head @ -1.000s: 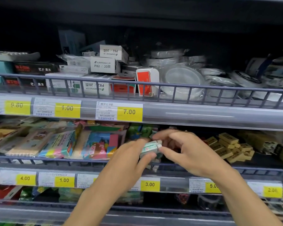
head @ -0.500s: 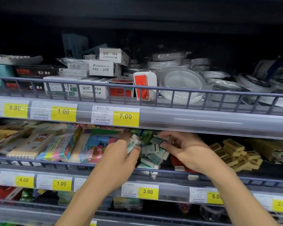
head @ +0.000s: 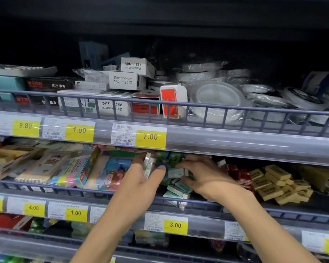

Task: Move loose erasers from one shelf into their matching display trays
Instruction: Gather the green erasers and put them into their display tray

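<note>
Both hands reach into the middle shelf (head: 122, 194). My left hand (head: 141, 179) grips a small stack of white-and-green wrapped erasers (head: 148, 164), held upright between thumb and fingers. My right hand (head: 203, 177) reaches in from the right, its fingers curled round another white-green eraser (head: 176, 172) at the top of a loose pile. More of the same erasers (head: 177, 191) lie jumbled below, behind the wire rail. A green display tray (head: 174, 158) sits at the back, mostly hidden by the hands.
Yellow erasers (head: 279, 185) are heaped to the right, red-wrapped ones (head: 241, 175) beside them. Colourful packets (head: 70, 169) fill the shelf to the left. The upper shelf holds white boxes (head: 125, 80) and tape rolls (head: 217, 99). Yellow price tags (head: 175, 224) line the shelf edges.
Both hands have pushed deeper into the shelf. The left hand's erasers have turned upright. The right hand has come down onto the pile and closed on an eraser.
</note>
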Demonstrator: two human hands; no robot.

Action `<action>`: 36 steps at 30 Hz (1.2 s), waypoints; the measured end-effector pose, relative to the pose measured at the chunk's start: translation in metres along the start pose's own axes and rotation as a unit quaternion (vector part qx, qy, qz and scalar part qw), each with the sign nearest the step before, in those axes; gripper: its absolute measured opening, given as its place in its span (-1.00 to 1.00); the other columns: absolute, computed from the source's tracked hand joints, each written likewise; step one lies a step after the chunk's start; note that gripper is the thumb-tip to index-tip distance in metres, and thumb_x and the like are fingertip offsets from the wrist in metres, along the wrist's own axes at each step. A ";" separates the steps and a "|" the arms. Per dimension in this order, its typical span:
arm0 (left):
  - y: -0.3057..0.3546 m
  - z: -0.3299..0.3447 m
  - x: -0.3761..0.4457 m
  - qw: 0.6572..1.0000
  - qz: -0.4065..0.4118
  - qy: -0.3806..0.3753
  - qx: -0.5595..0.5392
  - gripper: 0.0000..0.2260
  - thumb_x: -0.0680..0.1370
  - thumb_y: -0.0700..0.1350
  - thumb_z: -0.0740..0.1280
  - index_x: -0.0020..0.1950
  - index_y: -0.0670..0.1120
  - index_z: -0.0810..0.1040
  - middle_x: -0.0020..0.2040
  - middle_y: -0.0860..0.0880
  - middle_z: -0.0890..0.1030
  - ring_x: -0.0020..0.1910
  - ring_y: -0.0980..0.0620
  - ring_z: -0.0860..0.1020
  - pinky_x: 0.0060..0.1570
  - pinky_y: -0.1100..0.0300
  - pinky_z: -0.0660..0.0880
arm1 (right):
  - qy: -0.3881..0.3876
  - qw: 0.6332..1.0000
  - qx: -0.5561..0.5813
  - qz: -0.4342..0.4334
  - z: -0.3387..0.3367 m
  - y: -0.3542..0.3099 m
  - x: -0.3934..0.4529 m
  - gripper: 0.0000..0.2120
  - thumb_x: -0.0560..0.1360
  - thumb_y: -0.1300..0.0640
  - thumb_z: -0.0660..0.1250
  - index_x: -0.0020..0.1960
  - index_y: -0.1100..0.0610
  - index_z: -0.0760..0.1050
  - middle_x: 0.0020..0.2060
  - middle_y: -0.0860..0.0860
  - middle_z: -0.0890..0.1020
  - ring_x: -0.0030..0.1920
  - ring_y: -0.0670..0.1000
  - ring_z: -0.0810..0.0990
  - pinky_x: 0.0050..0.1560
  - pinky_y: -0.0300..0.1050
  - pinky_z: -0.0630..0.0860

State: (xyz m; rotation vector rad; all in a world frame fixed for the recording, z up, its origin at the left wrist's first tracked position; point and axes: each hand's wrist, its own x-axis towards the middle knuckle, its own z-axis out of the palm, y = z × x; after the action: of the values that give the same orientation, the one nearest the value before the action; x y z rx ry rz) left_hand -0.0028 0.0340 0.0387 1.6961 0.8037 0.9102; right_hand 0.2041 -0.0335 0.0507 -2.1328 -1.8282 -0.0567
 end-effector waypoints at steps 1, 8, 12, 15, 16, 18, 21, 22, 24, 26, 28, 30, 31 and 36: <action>0.001 -0.001 -0.002 1.000 -0.014 -0.005 -0.005 -0.39 0.31 0.44 0.36 -0.16 -0.07 0.27 -0.19 0.02 0.36 0.07 -0.24 0.65 -0.11 -0.05 0.52 | 0.012 0.999 0.042 0.019 -0.003 -0.001 -0.004 -0.65 0.56 -0.05 0.33 0.33 -0.20 0.47 0.19 -0.20 0.54 0.19 -0.12 0.50 0.14 -0.30 0.39; 0.008 0.012 -0.014 0.988 -0.051 -0.035 -0.144 -0.38 0.23 0.49 0.45 -0.07 0.08 0.33 -0.13 0.08 0.47 -0.21 0.18 0.47 -0.15 0.25 0.41 | 0.167 0.892 0.419 -0.024 -0.010 -0.050 -0.048 -0.76 0.42 -0.11 0.47 0.08 -0.18 0.61 -0.08 -0.13 0.71 -0.11 -0.07 0.68 -0.07 -0.10 0.62; 0.010 0.023 -0.014 0.976 -0.021 -0.021 -0.214 -0.40 0.34 0.35 0.52 0.07 -0.06 0.42 -0.17 0.08 0.71 -0.19 0.22 0.68 -0.22 0.32 0.58 | 0.200 0.897 0.390 -0.051 0.002 -0.073 -0.054 -0.83 0.45 0.01 0.45 0.02 -0.15 0.60 -0.12 -0.14 0.67 -0.20 -0.04 0.61 -0.20 -0.05 0.58; 0.009 0.025 -0.012 0.976 -0.040 -0.001 -0.212 -0.32 0.35 0.35 0.51 0.16 -0.16 0.45 0.20 -0.22 0.64 0.15 -0.06 0.68 0.14 -0.03 0.65 | 0.218 0.907 0.357 -0.049 0.010 -0.074 -0.056 -0.84 0.44 -0.02 0.48 0.01 -0.13 0.60 -0.15 -0.11 0.63 -0.14 0.00 0.59 -0.17 -0.08 0.54; 0.008 0.025 -0.012 0.978 -0.040 0.001 -0.206 -0.32 0.32 0.34 0.47 0.17 -0.15 0.46 0.23 -0.22 0.61 0.19 -0.05 0.66 0.21 -0.09 0.62 | 0.218 0.910 0.348 -0.050 0.010 -0.072 -0.056 -0.85 0.44 -0.03 0.49 0.01 -0.11 0.61 -0.14 -0.11 0.62 -0.10 0.00 0.59 -0.15 -0.13 0.52; 0.006 0.024 -0.012 0.979 -0.033 0.011 -0.199 -0.40 0.32 0.31 0.42 0.13 -0.11 0.48 0.16 -0.17 0.62 0.13 0.00 0.66 0.19 -0.07 0.61 | 0.209 0.918 0.331 -0.060 0.011 -0.070 -0.056 -0.86 0.45 -0.01 0.49 0.00 -0.10 0.63 -0.10 -0.14 0.62 -0.04 -0.03 0.59 -0.10 -0.27 0.46; 0.001 0.023 -0.009 0.983 -0.020 0.025 -0.181 -0.60 0.44 0.16 0.41 0.08 -0.10 0.47 -0.01 -0.11 0.64 -0.01 -0.01 0.66 -0.01 -0.03 0.61 | 0.189 0.931 0.303 -0.082 0.008 -0.067 -0.056 -0.88 0.47 0.02 0.48 0.00 -0.12 0.67 -0.06 -0.19 0.63 -0.01 -0.09 0.60 -0.08 -0.37 0.43; 0.000 0.022 -0.008 0.985 -0.010 0.029 -0.171 -0.70 0.51 0.08 0.41 0.06 -0.10 0.47 -0.10 -0.07 0.66 -0.11 0.02 0.66 -0.13 0.05 0.62 | 0.184 0.929 0.310 -0.083 0.005 -0.065 -0.055 -0.89 0.48 0.05 0.47 -0.01 -0.12 0.68 -0.08 -0.19 0.65 -0.02 -0.10 0.62 -0.09 -0.37 0.45; -0.002 0.022 -0.007 0.984 0.008 0.032 -0.176 -0.87 0.61 -0.11 0.37 0.01 -0.11 0.43 -0.31 0.01 0.60 -0.36 0.09 0.55 -0.37 0.21 0.49 | 0.180 0.923 0.335 -0.055 -0.001 -0.057 -0.053 -0.89 0.50 0.08 0.45 -0.03 -0.12 0.68 -0.11 -0.22 0.68 -0.07 -0.15 0.64 -0.12 -0.38 0.49; -0.002 0.020 -0.007 0.980 0.007 0.034 -0.194 -0.88 0.62 -0.22 0.36 -0.04 -0.10 0.43 -0.35 0.05 0.52 -0.43 0.14 0.43 -0.48 0.28 0.37 | 0.156 0.938 0.309 0.010 -0.007 -0.044 -0.048 -0.92 0.51 0.03 0.42 -0.04 -0.13 0.67 -0.14 -0.26 0.68 -0.12 -0.21 0.62 -0.15 -0.38 0.49; -0.003 0.017 -0.006 0.978 0.006 0.042 -0.204 -0.87 0.60 -0.20 0.41 -0.03 -0.11 0.47 -0.36 0.06 0.50 -0.43 0.14 0.39 -0.51 0.30 0.33 | 0.083 0.969 0.221 0.073 -0.010 -0.029 -0.040 -0.95 0.51 -0.04 0.40 -0.04 -0.16 0.64 -0.12 -0.24 0.66 -0.11 -0.20 0.60 -0.09 -0.30 0.51; -0.004 0.016 -0.006 0.977 0.010 0.039 -0.210 -0.86 0.59 -0.15 0.44 -0.01 -0.14 0.49 -0.36 0.05 0.47 -0.43 0.10 0.35 -0.52 0.29 0.31 | -0.006 0.980 0.161 0.114 -0.010 -0.021 -0.033 -0.90 0.51 -0.11 0.40 0.01 -0.17 0.62 -0.07 -0.24 0.63 -0.07 -0.16 0.59 -0.06 -0.24 0.51; -0.004 0.015 -0.006 0.977 0.014 0.036 -0.209 -0.85 0.60 -0.13 0.44 0.00 -0.15 0.49 -0.36 0.03 0.47 -0.44 0.08 0.35 -0.52 0.28 0.33 | -0.040 0.981 0.144 0.124 -0.009 -0.020 -0.029 -0.85 0.50 -0.14 0.40 0.05 -0.16 0.61 -0.05 -0.24 0.62 -0.05 -0.16 0.59 -0.05 -0.24 0.52; -0.006 0.016 -0.006 0.981 0.036 0.025 -0.190 -0.82 0.65 -0.08 0.37 0.06 -0.19 0.47 -0.38 -0.02 0.57 -0.49 0.01 0.47 -0.38 0.23 0.50 | -0.140 0.981 0.055 0.125 -0.013 -0.023 -0.013 -0.62 0.44 -0.25 0.41 0.11 -0.03 0.65 0.02 -0.07 0.68 0.00 -0.02 0.64 0.06 -0.11 0.59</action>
State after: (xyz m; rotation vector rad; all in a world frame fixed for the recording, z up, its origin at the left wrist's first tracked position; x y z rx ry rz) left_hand 0.0073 0.0235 0.0285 1.3783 0.5602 1.0846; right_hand 0.1820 -0.0468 0.0649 -2.3672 -1.6409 0.4132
